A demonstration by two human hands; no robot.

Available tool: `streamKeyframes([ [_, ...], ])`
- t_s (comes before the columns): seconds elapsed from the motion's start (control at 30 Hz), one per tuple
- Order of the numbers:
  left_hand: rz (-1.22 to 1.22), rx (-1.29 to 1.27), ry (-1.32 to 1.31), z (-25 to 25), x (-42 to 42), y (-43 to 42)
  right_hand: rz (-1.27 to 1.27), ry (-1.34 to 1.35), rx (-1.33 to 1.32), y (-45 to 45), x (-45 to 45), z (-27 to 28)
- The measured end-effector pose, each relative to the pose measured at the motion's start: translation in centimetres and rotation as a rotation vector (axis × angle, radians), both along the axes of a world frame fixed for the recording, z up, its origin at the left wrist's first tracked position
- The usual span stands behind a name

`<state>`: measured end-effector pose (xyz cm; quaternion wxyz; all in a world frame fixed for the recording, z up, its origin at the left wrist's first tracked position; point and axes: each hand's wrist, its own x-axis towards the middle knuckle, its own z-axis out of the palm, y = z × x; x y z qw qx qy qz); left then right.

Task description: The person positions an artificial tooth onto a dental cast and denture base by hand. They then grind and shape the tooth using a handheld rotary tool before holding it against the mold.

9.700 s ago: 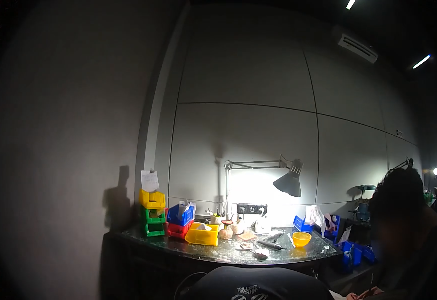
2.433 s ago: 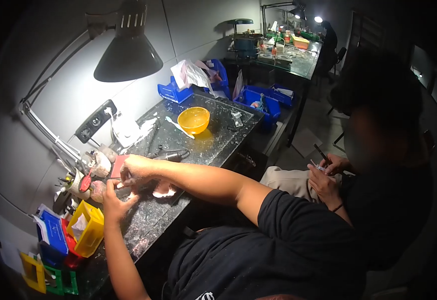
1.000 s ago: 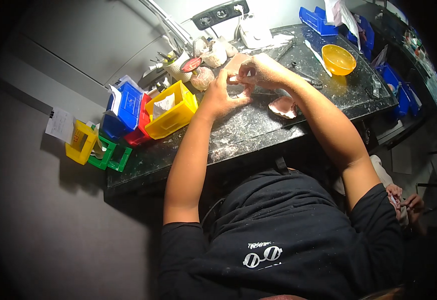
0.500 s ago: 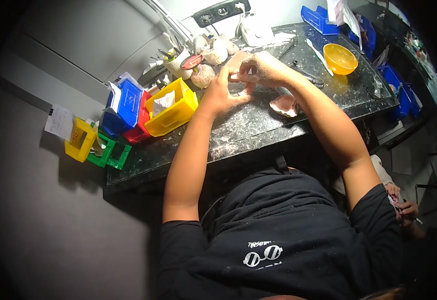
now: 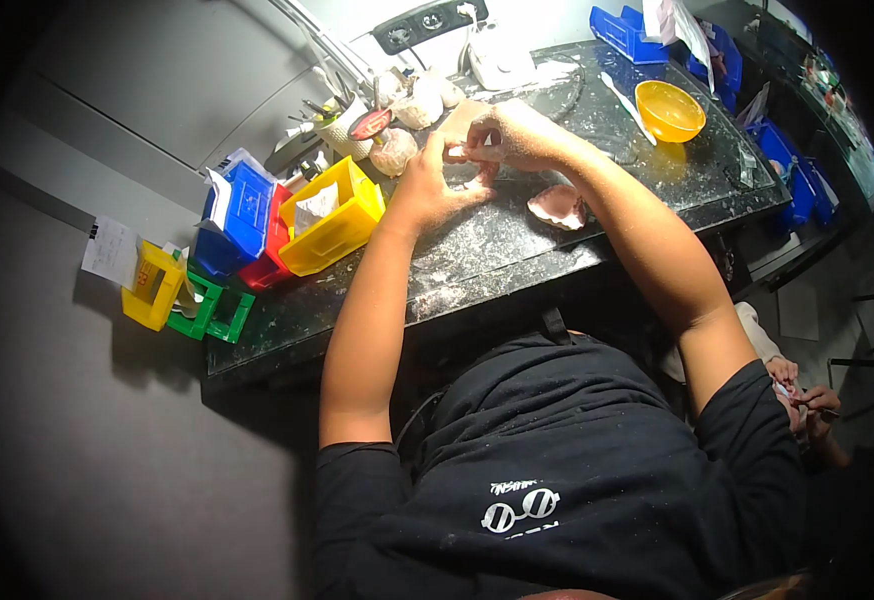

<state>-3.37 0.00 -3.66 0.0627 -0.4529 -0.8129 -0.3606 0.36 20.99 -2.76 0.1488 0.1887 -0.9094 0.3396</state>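
Over the dusty workbench, my left hand (image 5: pixel 427 190) is curled, its thumb and fingers bent around a small pale piece (image 5: pixel 470 155) that the hands mostly hide. My right hand (image 5: pixel 522 135) reaches in from the right, its fingertips pinched on the same piece against the left fingers. What kind of piece it is cannot be made out. Just below my right wrist a pinkish dental mould (image 5: pixel 557 207) lies on the black bench top (image 5: pixel 487 270).
Yellow (image 5: pixel 337 235), red and blue bins (image 5: pixel 240 215) stand left. Behind them are a tool cup (image 5: pixel 342 130), plaster lumps (image 5: pixel 419 105) and a red-topped piece (image 5: pixel 371 124). An orange bowl (image 5: pixel 670 112) and white-handled tool (image 5: pixel 627 107) sit right. Another person's hands (image 5: pixel 802 395) show lower right.
The whole view has shifted slightly, with the bench contents appearing a little further left. Both hands keep nearly the same pose around the pale piece.
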Motion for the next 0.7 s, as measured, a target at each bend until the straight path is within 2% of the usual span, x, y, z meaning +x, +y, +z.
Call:
streamKeyframes([
  [0.5, 0.022, 0.001, -0.004, 0.0, 0.1, 0.1, -0.012, -0.078, 0.047, 0.4, 0.4, 1.3],
  [0.57, 0.022, 0.011, -0.024, -0.1, 0.1, 0.0, -0.03, 0.084, -0.007, 1.7, -1.0, 0.4],
  [0.7, 0.076, -0.057, 0.04, 0.2, -0.1, -0.3, -0.372, 0.134, 0.114, 4.7, -1.0, 0.9],
])
